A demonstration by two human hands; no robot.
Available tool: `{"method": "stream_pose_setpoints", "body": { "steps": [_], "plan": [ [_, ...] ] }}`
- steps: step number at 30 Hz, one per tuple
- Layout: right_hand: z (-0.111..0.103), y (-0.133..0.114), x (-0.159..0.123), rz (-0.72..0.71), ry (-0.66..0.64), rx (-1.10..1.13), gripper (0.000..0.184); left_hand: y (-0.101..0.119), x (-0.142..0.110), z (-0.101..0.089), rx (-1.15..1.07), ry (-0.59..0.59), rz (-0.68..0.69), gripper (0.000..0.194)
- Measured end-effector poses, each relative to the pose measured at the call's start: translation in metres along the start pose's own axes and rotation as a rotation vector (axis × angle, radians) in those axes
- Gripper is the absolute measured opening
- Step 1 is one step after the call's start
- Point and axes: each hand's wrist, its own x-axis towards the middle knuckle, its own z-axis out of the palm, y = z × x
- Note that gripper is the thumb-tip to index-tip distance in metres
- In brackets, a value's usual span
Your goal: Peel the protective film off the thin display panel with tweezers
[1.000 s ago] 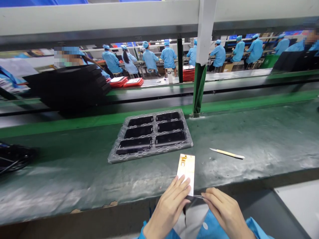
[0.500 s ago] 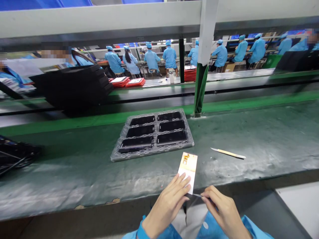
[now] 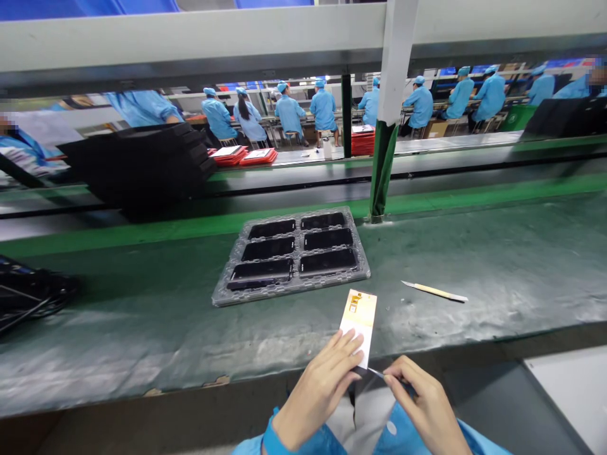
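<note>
Ahead of the hands (image 3: 323,382), tray (image 3: 299,243) (6 screens (image 3: 329,239)) and knife (image 3: 434,291) flank a gap.

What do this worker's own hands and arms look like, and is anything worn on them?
The left hand and right hand are ordinary five-fingered human hands, with no gloves, rings or watch visible. A bright blue fabric left sleeve and a matching right sleeve show near the wrists.

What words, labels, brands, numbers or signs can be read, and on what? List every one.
None can be read for certain.
Phones in the clear tray: pale end marks, too small.
White panel under the left hand: marks too small.
Green bin: any sign too blurred.
</note>
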Motion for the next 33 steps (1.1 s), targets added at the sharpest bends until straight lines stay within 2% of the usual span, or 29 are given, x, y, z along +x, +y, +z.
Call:
{"method": "stream_pose_setpoints", "body": {
  "steps": [4, 9, 13, 18, 20, 22, 26, 29, 31, 33],
  "plan": [
    [-0.004, -0.001, 0.004, 0.254, -0.110, 0.105, 0.037, 0.000, 0.001, -0.001, 0.010, -0.012, 0.000, 0.029],
    [-0.008, -0.008, 0.016, 0.521, -0.288, 0.403, 0.047, 0.002, 0.003, -0.004, 0.006, -0.029, -0.008, 0.024],
    [-0.010, -0.012, 0.024, 0.638, -0.359, 0.527, 0.049, 0.001, 0.003, -0.003, 0.040, -0.039, 0.015, 0.020],
    [-0.009, -0.012, 0.025, 0.700, -0.409, 0.612, 0.052, -0.003, -0.002, 0.001, 0.092, -0.034, 0.075, 0.038],
    [-0.008, -0.011, 0.023, 0.674, -0.406, 0.584, 0.054, -0.004, -0.003, 0.001, 0.101, -0.024, 0.094, 0.042],
    [-0.007, -0.012, 0.019, 0.573, -0.388, 0.487, 0.051, -0.003, -0.003, 0.000, 0.104, -0.021, 0.102, 0.042],
    [-0.010, -0.015, 0.009, 0.186, -0.281, 0.035, 0.032, -0.002, -0.002, -0.001, 0.089, -0.031, 0.089, 0.040],
    [-0.012, -0.014, 0.003, -0.069, -0.214, -0.244, 0.035, -0.002, -0.001, -0.001, 0.049, -0.022, 0.073, 0.036],
    [-0.012, -0.013, 0.002, -0.156, -0.214, -0.336, 0.037, -0.001, -0.002, 0.000, 0.003, -0.008, 0.014, 0.035],
    [-0.012, -0.012, 0.004, -0.160, -0.226, -0.348, 0.037, -0.001, -0.003, 0.000, -0.028, -0.002, -0.077, 0.043]
  ]
}}
